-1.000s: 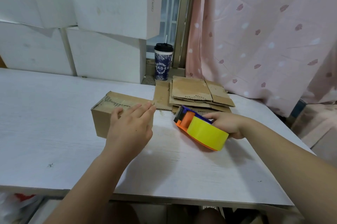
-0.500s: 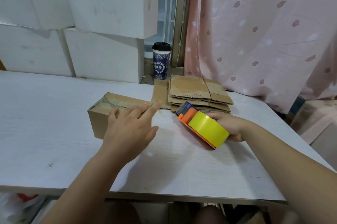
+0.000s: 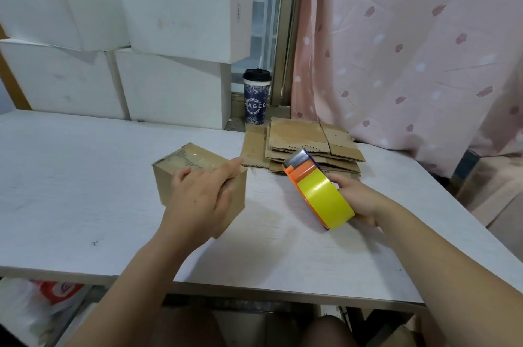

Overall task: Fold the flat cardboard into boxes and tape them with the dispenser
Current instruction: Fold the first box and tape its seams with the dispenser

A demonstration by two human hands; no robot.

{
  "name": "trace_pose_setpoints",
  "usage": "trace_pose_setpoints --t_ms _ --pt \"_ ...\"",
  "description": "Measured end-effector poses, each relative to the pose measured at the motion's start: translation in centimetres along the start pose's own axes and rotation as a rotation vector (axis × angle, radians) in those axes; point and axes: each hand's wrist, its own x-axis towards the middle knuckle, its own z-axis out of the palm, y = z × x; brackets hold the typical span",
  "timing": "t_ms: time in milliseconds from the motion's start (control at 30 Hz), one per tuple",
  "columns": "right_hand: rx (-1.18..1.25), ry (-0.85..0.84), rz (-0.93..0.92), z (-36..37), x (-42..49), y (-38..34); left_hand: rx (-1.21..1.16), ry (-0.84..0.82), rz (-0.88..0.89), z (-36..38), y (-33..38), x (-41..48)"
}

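Hands both full: my left hand (image 3: 198,196) clasps the one folded box (image 3: 195,155) on the table (image 3: 85,177), my right hand (image 3: 359,199) grips the one dispenser (image 3: 319,191) near one stack (image 3: 297,137) of flat cardboard.

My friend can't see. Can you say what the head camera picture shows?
A person's left hand holds a taped cardboard box on a white table while the right hand grips a tape dispenser with yellow tape beside it. Flat cardboard lies stacked behind, near a cup.

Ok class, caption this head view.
Left hand grips the taped box; right hand holds the dispenser beside it.
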Motion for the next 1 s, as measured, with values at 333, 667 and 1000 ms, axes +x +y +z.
trace_pose_setpoints --t_ms 333,667,1000 --pt "0.266 -0.012 -0.180 2.6 -2.4 -3.0 -0.501 -0.077 -0.024 -0.8 -0.4 -0.7" --pt "0.184 0.444 -0.289 2.4 -3.8 -6.6 0.026 -0.243 0.224 -1.0 -0.3 1.0" --pt "0.184 0.632 -0.413 5.4 -1.7 -8.8 -0.361 -0.188 -0.087 0.7 1.5 1.3"
